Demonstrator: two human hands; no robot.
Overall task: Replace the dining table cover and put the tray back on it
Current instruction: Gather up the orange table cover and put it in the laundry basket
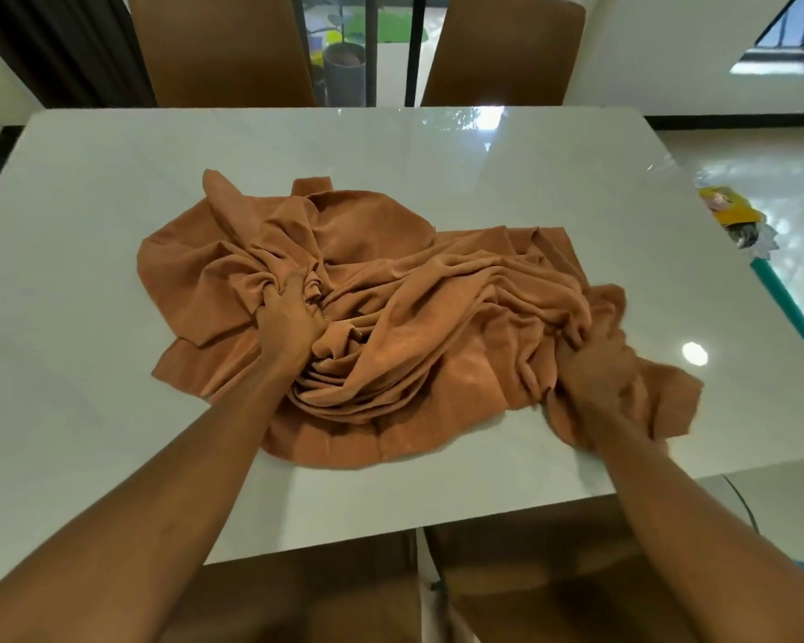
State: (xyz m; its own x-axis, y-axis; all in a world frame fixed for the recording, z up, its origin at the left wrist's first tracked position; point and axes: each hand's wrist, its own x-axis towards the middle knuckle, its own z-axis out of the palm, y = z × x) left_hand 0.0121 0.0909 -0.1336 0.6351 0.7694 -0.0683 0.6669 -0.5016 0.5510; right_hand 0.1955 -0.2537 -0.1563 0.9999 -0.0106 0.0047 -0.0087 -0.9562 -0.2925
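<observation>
An orange-brown table cover (pixel 391 290) lies crumpled in a heap on the middle of the glossy white dining table (pixel 112 187). My left hand (pixel 288 317) is clenched on a bunch of folds near the heap's centre-left. My right hand (pixel 595 364), blurred, grips the cloth at its right edge. Most of the tabletop around the heap is bare. No tray is in view.
Two brown chairs (pixel 224 48) stand at the far side of the table and two more (pixel 530 573) at the near side. At the right, off the table edge, lie a yellow packet (pixel 729 206) and a teal bar (pixel 790 313). A potted plant (pixel 344 62) stands behind the far chairs.
</observation>
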